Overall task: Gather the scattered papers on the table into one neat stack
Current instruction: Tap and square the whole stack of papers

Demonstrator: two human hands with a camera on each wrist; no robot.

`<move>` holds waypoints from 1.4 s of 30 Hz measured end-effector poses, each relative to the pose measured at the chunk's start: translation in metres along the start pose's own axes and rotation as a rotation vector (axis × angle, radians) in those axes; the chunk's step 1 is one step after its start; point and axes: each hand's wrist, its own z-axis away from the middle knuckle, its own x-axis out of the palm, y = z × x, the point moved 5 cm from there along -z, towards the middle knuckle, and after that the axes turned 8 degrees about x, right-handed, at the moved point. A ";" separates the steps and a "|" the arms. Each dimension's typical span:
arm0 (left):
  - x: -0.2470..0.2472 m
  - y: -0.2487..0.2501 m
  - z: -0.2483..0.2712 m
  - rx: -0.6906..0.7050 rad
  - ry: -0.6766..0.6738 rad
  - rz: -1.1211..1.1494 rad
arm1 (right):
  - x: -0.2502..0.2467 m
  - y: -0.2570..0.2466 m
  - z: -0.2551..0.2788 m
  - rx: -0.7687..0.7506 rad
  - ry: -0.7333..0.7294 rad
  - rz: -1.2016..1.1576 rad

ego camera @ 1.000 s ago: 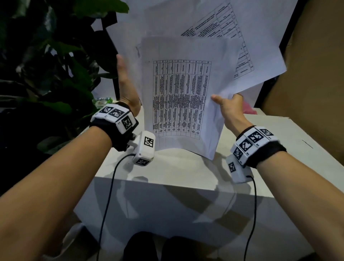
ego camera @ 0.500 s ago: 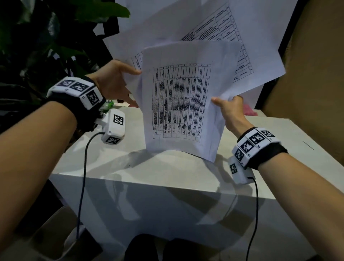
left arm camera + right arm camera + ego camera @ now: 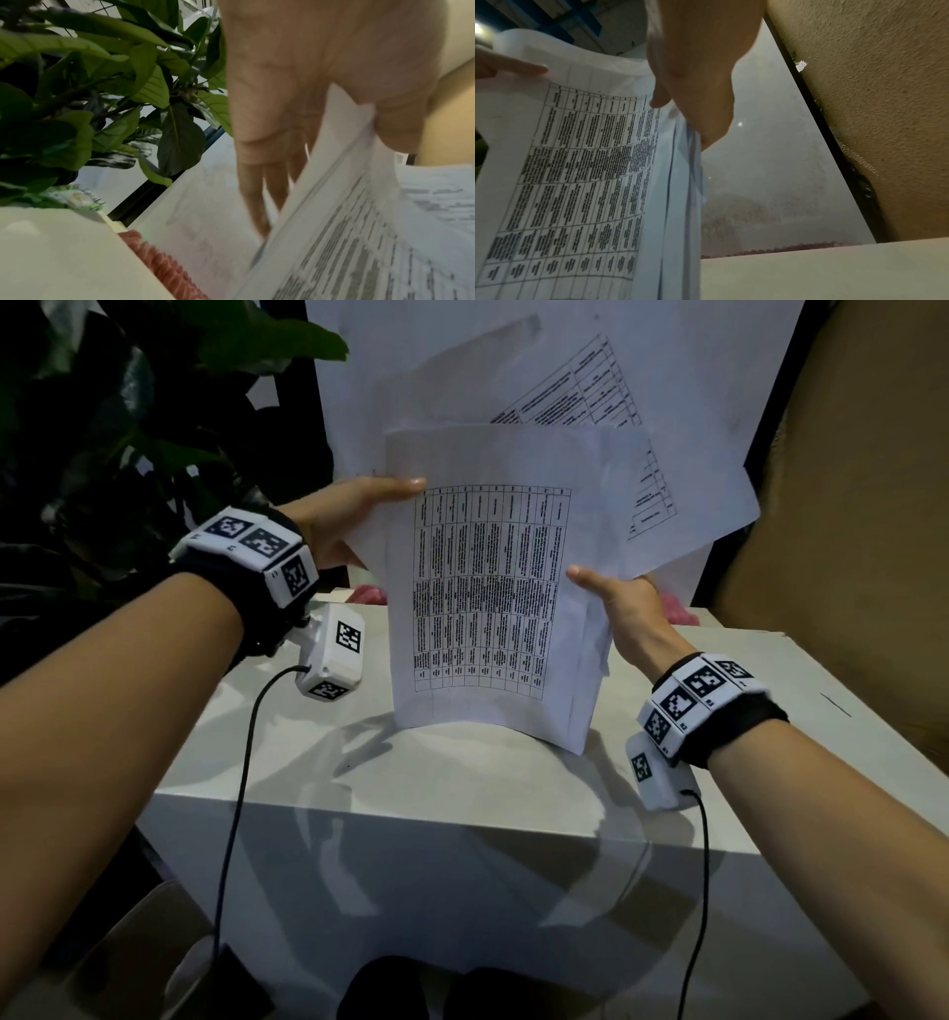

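Both hands hold a bundle of white papers [image 3: 488, 598] upright over the white table [image 3: 462, 783]. The front sheet carries a printed grid of text. Rear sheets [image 3: 667, 469] fan out crookedly to the upper right. My left hand [image 3: 349, 521] grips the left edge, thumb across the front sheet and fingers behind. My right hand [image 3: 621, 608] pinches the right edge lower down, thumb in front. In the left wrist view the left hand [image 3: 321, 81] clamps the papers [image 3: 359, 243]. The right wrist view shows the right hand [image 3: 700, 71] on the edges of the papers [image 3: 577, 182]. The bottom edge hangs close to the tabletop.
A large leafy plant [image 3: 128, 428] crowds the left side beside the table. Something pink [image 3: 367, 595] lies behind the table's far edge. A brown textured wall [image 3: 847, 505] rises on the right. Cables hang from both wrist units over the table's front edge.
My left hand left the lower left edge, swung outward, and now grips the left edge higher with its thumb on the front sheet. The right hand kept its hold.
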 end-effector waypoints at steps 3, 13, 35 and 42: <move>0.004 -0.010 -0.002 0.015 0.078 0.077 | 0.006 -0.015 0.012 -0.002 -0.064 -0.061; 0.017 -0.033 0.009 -0.041 0.012 0.067 | 0.011 -0.041 0.005 -0.037 -0.124 -0.121; 0.019 -0.096 -0.006 -0.039 0.252 0.214 | 0.007 -0.011 0.004 0.091 -0.115 0.028; 0.032 -0.056 0.001 0.099 0.305 0.069 | 0.007 -0.010 0.000 0.065 -0.058 0.031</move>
